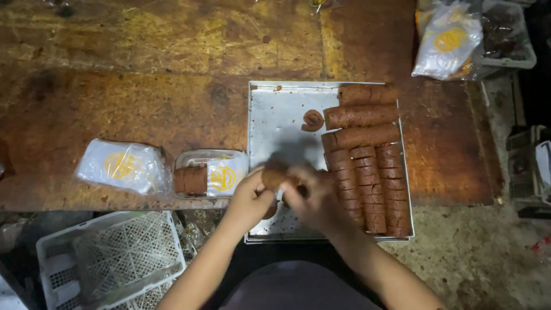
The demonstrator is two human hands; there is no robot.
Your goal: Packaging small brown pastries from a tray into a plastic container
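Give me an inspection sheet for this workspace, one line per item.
Surface: worn brown wooden table, stained.
Job's things: metal tray holding brown rolled logs and cut slices; clear plastic container with brown pieces.
Clutter: clear bags with yellow print; white plastic crate on the floor.
Hands: left hand and right hand together grip a brown piece over the tray.
Cables: nothing seen.
Surroundings: dim concrete floor.
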